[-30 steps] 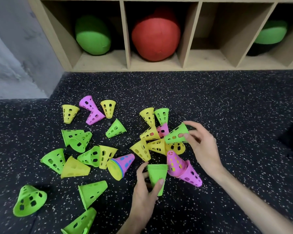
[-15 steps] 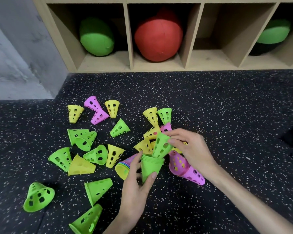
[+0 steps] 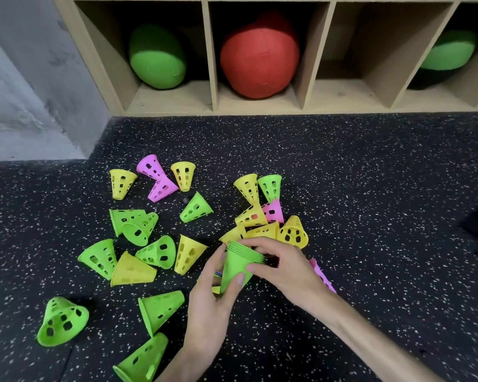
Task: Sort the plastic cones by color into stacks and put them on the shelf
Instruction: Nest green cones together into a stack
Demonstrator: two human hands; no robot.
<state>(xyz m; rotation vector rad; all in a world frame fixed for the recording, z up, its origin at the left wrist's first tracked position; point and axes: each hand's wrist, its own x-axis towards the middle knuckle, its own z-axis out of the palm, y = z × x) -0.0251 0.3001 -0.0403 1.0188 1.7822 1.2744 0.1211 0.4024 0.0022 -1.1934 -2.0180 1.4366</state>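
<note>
Head view: both hands on the green stack

The left hand (image 3: 210,307) grips the green stack (image 3: 239,264) from below, fingers curled round it. The right hand (image 3: 284,267) pinches its upper rim. The stack is held above the speckled floor (image 3: 370,216), amid loose yellow, green and pink cones, near the wooden shelf (image 3: 309,100).

Pretty even, soft indoor light here, seems to come from overhead, no harsh glare anywhere. The neon plastic cones pop hard against the dark speckled rubber floor (image 3: 342,188), with only faint shadows tucked under them. The pale wooden cubby shelf (image 3: 213,51) goes murky at the back of each compartment. Wide-angle lens bows the shelf dividers outward toward the edges. Focus is decent, a bit soft overall.
</note>
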